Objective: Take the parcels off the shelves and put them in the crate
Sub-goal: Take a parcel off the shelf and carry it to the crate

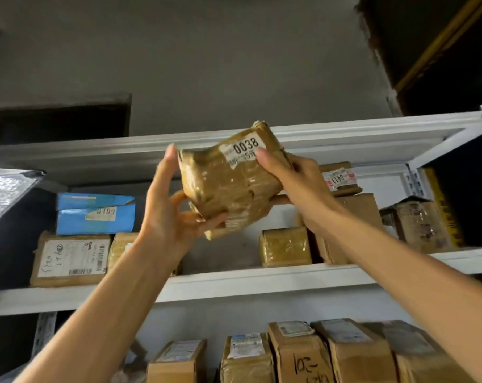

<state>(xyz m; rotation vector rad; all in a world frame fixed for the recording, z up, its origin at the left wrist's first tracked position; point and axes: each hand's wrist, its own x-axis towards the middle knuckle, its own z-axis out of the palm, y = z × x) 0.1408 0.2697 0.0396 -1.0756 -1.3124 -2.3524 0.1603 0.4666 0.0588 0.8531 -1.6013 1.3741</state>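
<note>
Taped brown parcel [228, 189], labelled 0038, is hanging in front of the white shelf [234, 283]. Left hand [168, 208] is gripping it at eight o'clock, right hand [297, 186] is clasping it at three, fingers probably curling behind.

Open gap between parcels [285, 246] on shelf [234, 283]

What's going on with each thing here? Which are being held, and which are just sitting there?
Parcel 0038: lifted in front of the shelf, tilted, held by both hands.
Left hand: holds the parcel's lower left corner.
Right hand: grips its right side, thumb on the label.
Blue box: lies on a brown box, untouched.
Small taped parcel: sits on the same shelf, untouched.
Lower row of boxes: side by side, untouched.
</note>
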